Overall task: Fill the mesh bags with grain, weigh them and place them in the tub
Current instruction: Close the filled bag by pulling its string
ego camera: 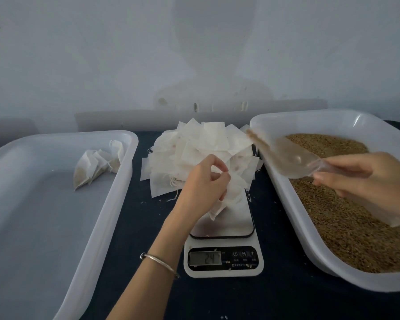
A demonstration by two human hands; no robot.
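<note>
Early days: a few filled bags (97,166) sitting in left tub (56,227). Left hand (203,183) pinching mesh bag (231,199) over centre scale (226,227); right hand (365,179) gripping scoop (284,155) above grain (346,215). Big empty-bag pile (201,151) remaining.

Empty white mesh bags (201,148) heaped on desk behind scale (223,250); one crumpled bag (231,197) over scale platform. Three filled bags (97,165) lie in left tub (116,204), far corner. Brown grain (340,204) covers right tub (310,245) floor.
</note>
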